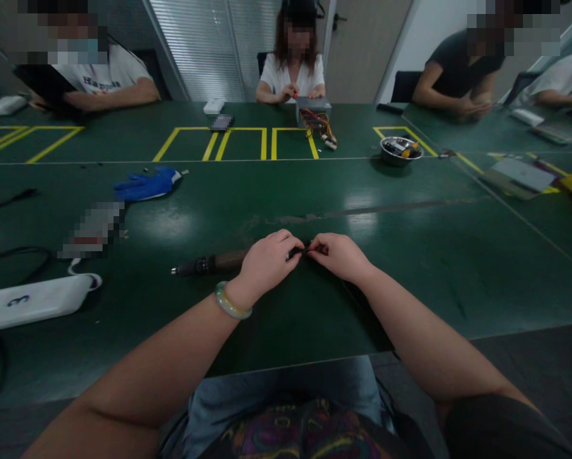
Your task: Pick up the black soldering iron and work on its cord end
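Note:
My left hand (267, 261) and my right hand (338, 255) meet over the green table (410, 255), fingertips pinching a small dark part (304, 250) between them. A dark tool with a brown wooden handle (212, 262) lies on the table just left of my left hand, its metal tip pointing left. The hand covers the handle's right end, so I cannot tell whether the small part belongs to it. A pale green bangle (231, 305) sits on my left wrist.
A blue glove (147, 183) lies at the left, a white box marked 3 (32, 301) and black cables (9, 255) nearer me. A metal bowl (397, 150) and a grey box with coloured wires (314, 115) stand beyond. Other people sit around the far side.

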`<state>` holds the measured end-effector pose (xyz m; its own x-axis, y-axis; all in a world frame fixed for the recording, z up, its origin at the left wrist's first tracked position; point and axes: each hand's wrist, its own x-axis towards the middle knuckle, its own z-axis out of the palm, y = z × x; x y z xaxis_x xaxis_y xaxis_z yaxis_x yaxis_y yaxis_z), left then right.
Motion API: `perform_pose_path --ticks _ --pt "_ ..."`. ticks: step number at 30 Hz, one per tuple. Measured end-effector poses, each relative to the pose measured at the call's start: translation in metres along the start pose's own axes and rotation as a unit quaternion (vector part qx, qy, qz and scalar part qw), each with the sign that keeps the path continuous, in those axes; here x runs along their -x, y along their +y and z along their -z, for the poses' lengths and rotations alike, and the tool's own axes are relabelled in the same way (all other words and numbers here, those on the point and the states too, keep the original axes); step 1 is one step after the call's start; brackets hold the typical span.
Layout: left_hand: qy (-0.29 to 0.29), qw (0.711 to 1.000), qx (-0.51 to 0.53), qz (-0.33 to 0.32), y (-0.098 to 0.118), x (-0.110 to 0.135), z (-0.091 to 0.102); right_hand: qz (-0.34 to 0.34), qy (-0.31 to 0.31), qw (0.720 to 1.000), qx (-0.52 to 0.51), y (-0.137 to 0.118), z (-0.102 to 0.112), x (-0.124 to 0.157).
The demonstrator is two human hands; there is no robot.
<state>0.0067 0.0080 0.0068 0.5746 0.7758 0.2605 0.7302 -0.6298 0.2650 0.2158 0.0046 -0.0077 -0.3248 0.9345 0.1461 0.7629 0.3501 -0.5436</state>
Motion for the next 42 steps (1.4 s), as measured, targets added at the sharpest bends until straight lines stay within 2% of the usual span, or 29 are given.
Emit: perform_pose_path --ticks 12,22,27,31,37,42 --pt "0.011 1.000 0.014 -0.010 -0.002 0.001 -0.001 -0.027 0.007 0.998 -0.063 -0.002 -0.006 0.001" --pt "0.013 1.000 0.019 -0.018 -0.004 0.002 -0.002 -0.035 0.011 0.998 -0.054 -0.003 -0.002 0.001" --pt "0.013 0.999 0.013 -0.027 -0.004 0.001 -0.002 -0.042 0.018 0.998 -0.047 -0.004 -0.006 0.001" --pt "0.021 0.999 0.007 -0.040 -0.004 0.000 -0.003 -0.063 0.035 0.997 -0.029 -0.006 -0.012 -0.004" --pt "0.030 0.999 0.005 -0.034 -0.003 0.001 -0.004 -0.043 0.002 0.999 0.028 -0.010 -0.014 -0.012" --pt "0.076 0.995 0.043 -0.045 0.008 0.004 0.005 -0.060 0.014 0.996 0.059 -0.016 -0.013 -0.010"
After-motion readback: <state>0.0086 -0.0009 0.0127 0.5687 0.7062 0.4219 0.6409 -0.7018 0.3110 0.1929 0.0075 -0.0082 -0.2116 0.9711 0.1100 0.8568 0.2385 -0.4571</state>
